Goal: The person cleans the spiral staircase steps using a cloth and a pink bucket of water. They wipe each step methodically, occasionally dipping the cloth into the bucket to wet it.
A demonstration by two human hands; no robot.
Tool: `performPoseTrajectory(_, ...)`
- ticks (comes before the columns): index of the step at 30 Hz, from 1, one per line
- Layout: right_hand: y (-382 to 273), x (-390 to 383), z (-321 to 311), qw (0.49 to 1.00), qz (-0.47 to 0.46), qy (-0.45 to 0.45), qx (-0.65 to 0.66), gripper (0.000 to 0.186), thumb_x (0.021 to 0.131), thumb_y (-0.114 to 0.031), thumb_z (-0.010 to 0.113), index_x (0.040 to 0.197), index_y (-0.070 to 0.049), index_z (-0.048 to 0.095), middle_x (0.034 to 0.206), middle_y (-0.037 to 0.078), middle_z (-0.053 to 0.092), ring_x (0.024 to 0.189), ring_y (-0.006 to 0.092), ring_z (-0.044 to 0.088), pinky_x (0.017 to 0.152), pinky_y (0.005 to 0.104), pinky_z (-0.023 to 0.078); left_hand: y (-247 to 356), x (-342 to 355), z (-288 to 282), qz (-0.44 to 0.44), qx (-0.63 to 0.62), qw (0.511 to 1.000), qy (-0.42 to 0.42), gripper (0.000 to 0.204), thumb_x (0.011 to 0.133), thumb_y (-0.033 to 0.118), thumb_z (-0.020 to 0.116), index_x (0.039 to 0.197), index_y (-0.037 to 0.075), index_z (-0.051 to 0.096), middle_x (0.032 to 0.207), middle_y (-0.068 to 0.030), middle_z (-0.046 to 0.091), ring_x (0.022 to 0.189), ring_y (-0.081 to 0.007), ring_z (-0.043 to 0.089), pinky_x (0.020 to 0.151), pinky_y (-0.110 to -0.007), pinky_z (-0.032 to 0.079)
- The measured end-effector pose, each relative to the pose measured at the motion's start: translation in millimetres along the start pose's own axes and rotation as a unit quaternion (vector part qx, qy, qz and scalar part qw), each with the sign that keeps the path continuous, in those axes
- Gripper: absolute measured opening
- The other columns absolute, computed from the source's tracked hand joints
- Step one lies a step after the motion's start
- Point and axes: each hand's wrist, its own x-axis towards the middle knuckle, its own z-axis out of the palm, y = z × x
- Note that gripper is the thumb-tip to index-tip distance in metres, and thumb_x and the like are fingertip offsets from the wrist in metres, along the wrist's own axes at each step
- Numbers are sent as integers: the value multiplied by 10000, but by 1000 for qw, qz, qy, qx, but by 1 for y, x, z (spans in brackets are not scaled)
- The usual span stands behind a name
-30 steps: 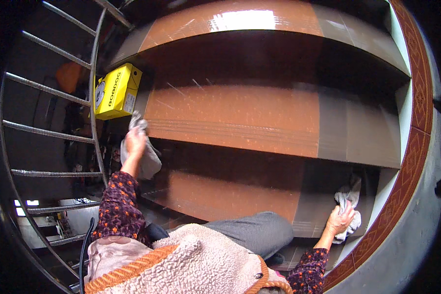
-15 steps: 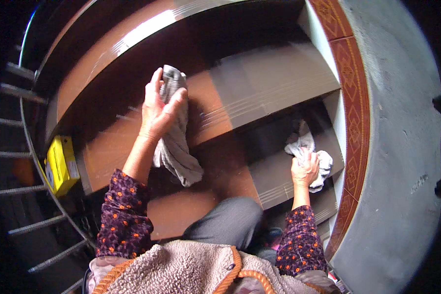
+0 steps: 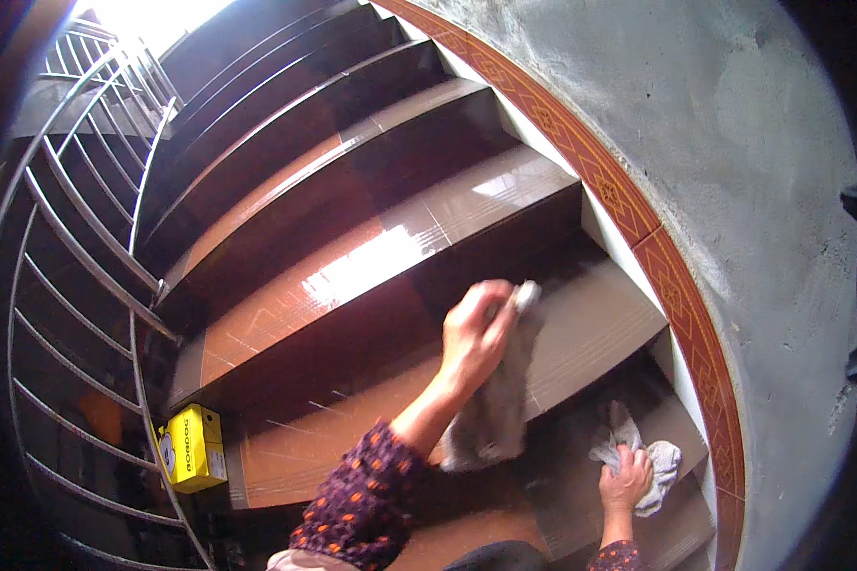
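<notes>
My left hand (image 3: pixel 471 333) grips a long grey cloth (image 3: pixel 486 428), which hangs down over the front part of a glossy orange-and-grey tiled stair tread (image 3: pixel 595 314); it is slightly blurred. Lower and to the right, my right hand (image 3: pixel 624 481) has its fingers closed on a crumpled white cloth (image 3: pixel 662 476), resting on the grey part of the step below, close to the wall side. My forearms in dark flowered sleeves come in from the lower edge.
A yellow cardboard box (image 3: pixel 189 452) stands at the tread's left end, beside a curved metal railing (image 3: pixel 135 362). More stairs (image 3: pixel 324 143) rise beyond, reflecting light. A rough grey wall (image 3: pixel 771 190) with a patterned red-brown skirting (image 3: pixel 662 276) curves along the right side.
My left hand with the grey cloth has moved from the box end rightward along the tread. My right hand stays on the white cloth. The view has tilted upward, showing more stairs.
</notes>
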Motion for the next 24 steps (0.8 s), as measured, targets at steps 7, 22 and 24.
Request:
performPoseTrajectory(7, -1, 5, 4, 1000, 8, 0, 3, 461, 600, -194, 738, 1048, -153, 640, 963, 125, 533, 911, 368, 539, 804, 479, 452, 31, 138, 85, 125, 164, 978, 18, 134, 856, 207, 644, 921, 93, 668, 863, -146, 678, 855, -337, 674, 767, -417, 527)
performPoseTrajectory(22, 1, 17, 10, 999, 18, -42, 10, 503, 624, -194, 789, 1107, -168, 649, 980, 100, 567, 982, 341, 556, 847, 454, 456, -51, 26, 169, 122, 334, 888, -291, 452, 818, 351, 676, 1206, 129, 607, 1133, -182, 578, 1069, -382, 555, 860, -506, 490)
performPoseTrajectory(24, 2, 18, 10, 999, 20, -42, 17, 480, 634, -197, 797, 1091, -193, 652, 967, 83, 565, 981, 322, 557, 837, 442, 453, -49, -15, 127, 136, 314, 897, -281, 442, 810, 311, 686, 1198, 117, 604, 1129, -185, 569, 1055, -396, 554, 862, -501, 477)
